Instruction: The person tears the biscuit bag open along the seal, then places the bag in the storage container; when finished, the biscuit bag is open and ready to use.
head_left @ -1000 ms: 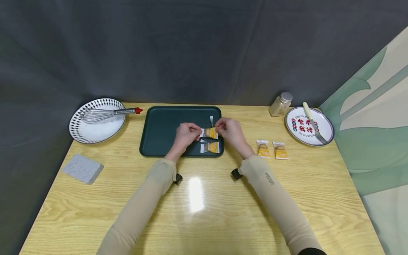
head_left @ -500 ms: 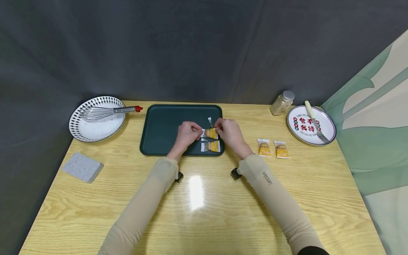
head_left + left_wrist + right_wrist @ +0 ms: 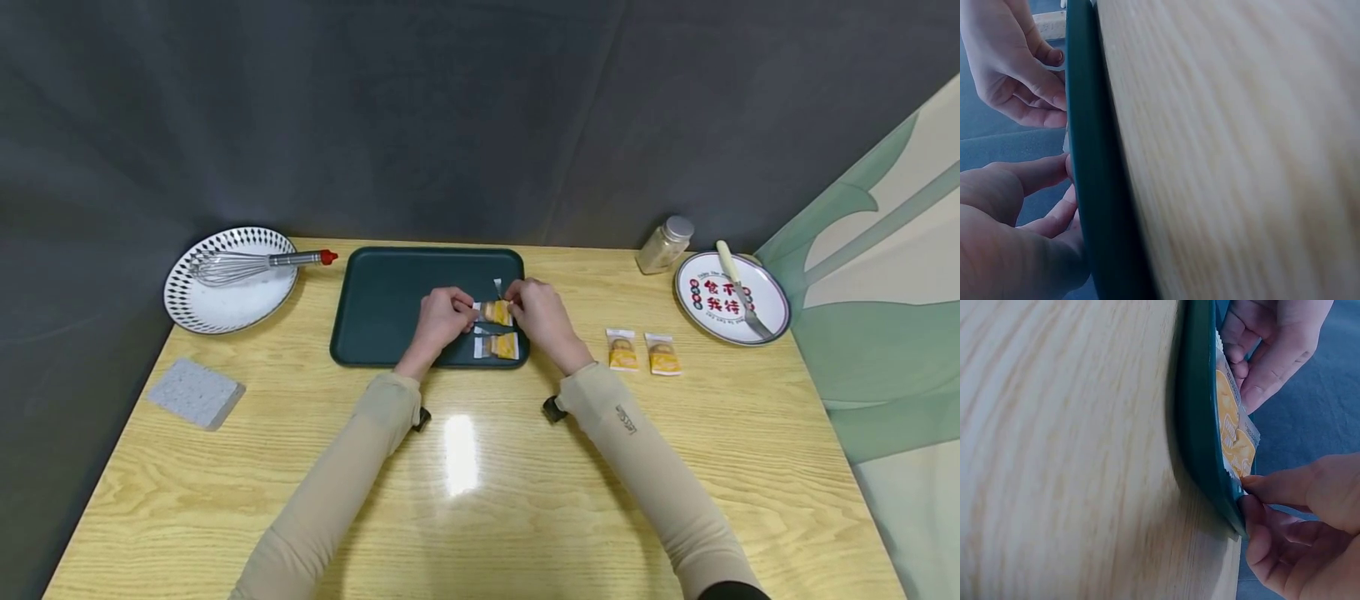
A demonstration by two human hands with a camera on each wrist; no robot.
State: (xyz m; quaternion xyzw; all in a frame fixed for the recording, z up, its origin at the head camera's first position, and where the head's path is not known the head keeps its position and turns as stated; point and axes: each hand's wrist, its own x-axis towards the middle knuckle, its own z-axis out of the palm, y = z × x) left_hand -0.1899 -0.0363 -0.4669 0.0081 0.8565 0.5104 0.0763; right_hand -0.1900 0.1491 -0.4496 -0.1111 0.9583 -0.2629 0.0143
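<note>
Over the right part of a dark green tray (image 3: 390, 304), both hands are at a small wrapped biscuit packet (image 3: 495, 312), clear and yellow. My left hand (image 3: 441, 318) pinches its left end between thumb and fingers. At the right end, my right hand (image 3: 543, 317) pinches the wrapper, as the right wrist view also shows. Another wrapped biscuit (image 3: 502, 345) lies just in front of it on the tray. A narrow packet end (image 3: 498, 287) sticks up behind; the rest of it is hidden. In the left wrist view the tray rim hides most of the packet.
Two more wrapped biscuits (image 3: 622, 350) lie right of the tray. Farther right stand a lidded jar (image 3: 664, 246) and a plate (image 3: 701, 312) bearing a spreader knife (image 3: 738, 287). On the left are a patterned plate (image 3: 225, 310) with a whisk (image 3: 251, 265) and a grey block (image 3: 193, 392).
Both hands stay at the packet's two ends with hardly any movement. The head view shifts very slightly.
</note>
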